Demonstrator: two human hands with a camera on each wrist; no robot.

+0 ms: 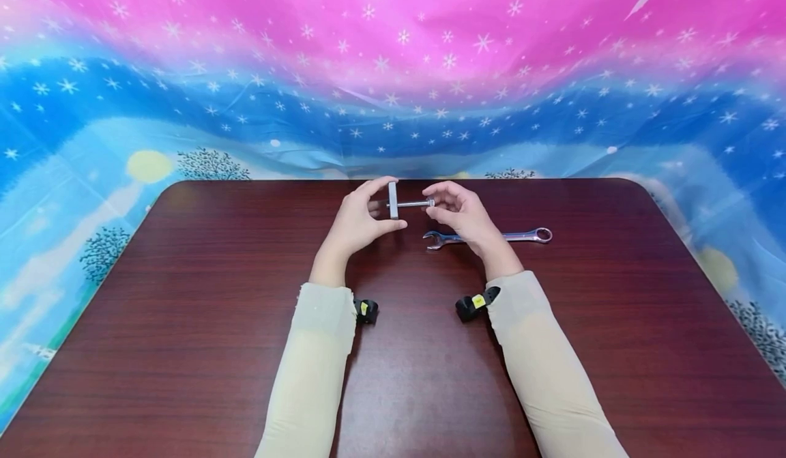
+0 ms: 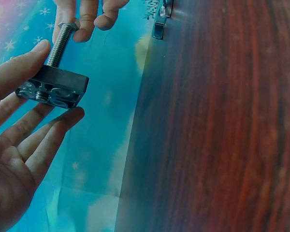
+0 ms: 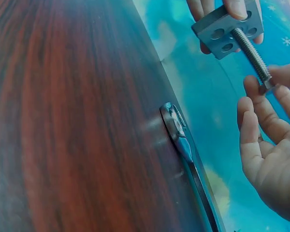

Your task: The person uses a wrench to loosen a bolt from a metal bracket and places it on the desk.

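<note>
My left hand (image 1: 358, 220) grips a square metal block (image 1: 393, 200) by its edges, thumb on one side and fingers on the other. Several holes pierce the block (image 3: 227, 31), as the right wrist view shows. A long threaded bolt (image 1: 414, 204) runs through its middle, and the bolt's tip just shows on the far face in the left wrist view. At the bolt's head (image 3: 266, 87), the thumb and fingers of my right hand (image 1: 464, 218) pinch it. Both hands hold the pieces above the table's far part.
A combination wrench (image 1: 522, 236) lies on the dark wooden table (image 1: 405, 390), partly behind my right wrist. A patterned pink and blue cloth (image 1: 393, 89) hangs beyond the table's far edge. Black wrist cameras (image 1: 367, 311) sit on both sleeves.
</note>
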